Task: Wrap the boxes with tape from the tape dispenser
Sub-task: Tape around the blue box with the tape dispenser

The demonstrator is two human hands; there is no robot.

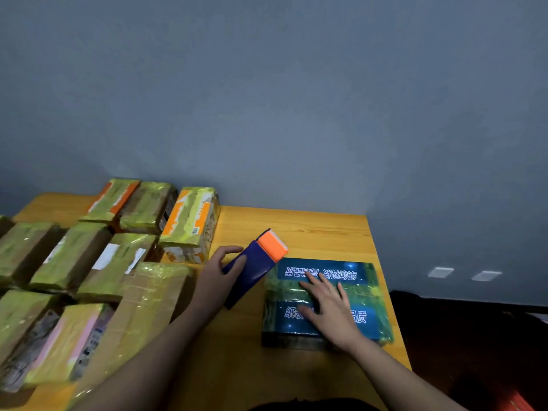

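Box: blue box (326, 304) lay flat on the table (311, 232), its top shiny with tape.
Right hand: right hand (329, 310) pressed on the box top, fingers straight and spread.
Left hand: left hand (219, 274), just beside the box, gripped the blue-and-orange tape dispenser (255, 265), fingers curled round it.
Pile: wrapped boxes (89, 256) lay beyond the dispenser, away from the box.
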